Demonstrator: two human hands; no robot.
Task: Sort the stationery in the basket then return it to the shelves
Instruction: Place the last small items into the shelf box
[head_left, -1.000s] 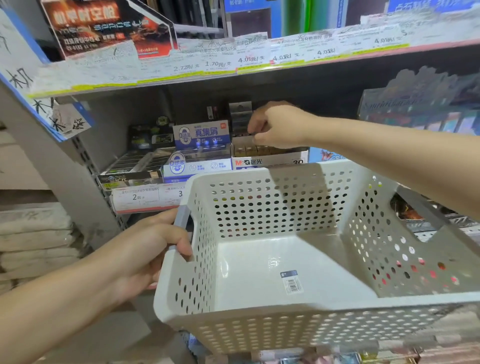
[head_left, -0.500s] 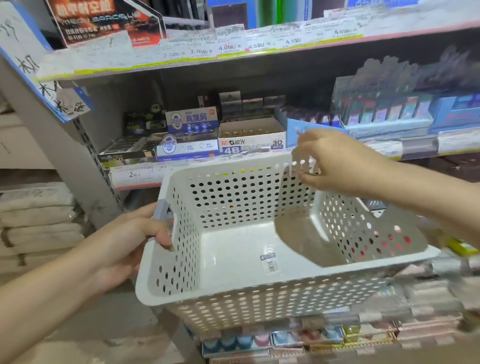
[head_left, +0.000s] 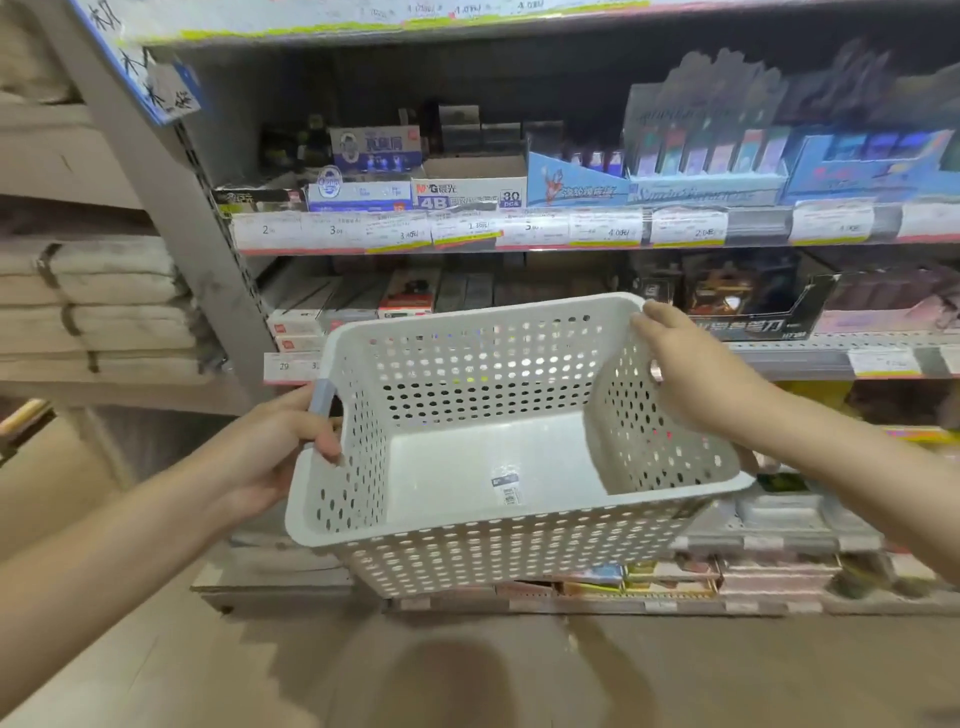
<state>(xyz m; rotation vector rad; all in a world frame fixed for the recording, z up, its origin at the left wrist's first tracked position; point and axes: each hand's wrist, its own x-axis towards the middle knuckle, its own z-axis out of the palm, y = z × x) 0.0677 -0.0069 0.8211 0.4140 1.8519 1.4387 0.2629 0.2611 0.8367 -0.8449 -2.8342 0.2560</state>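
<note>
Stocked shelves (head_left: 519, 228) stood behind the white basket (head_left: 519, 540), which held only a sticker (head_left: 505, 489). Left hand (head_left: 275, 447) clamped its handle (head_left: 321, 397); right hand (head_left: 691, 374) gripped its far rim.

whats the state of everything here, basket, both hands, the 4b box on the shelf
white perforated plastic basket: held up off the floor, tilted, no stationery inside, only a small sticker on its bottom
left hand: grips the basket's grey-blue side handle
right hand: holds the basket's right rim
white cardboard 4B box: upright on the shelf, top open
</note>
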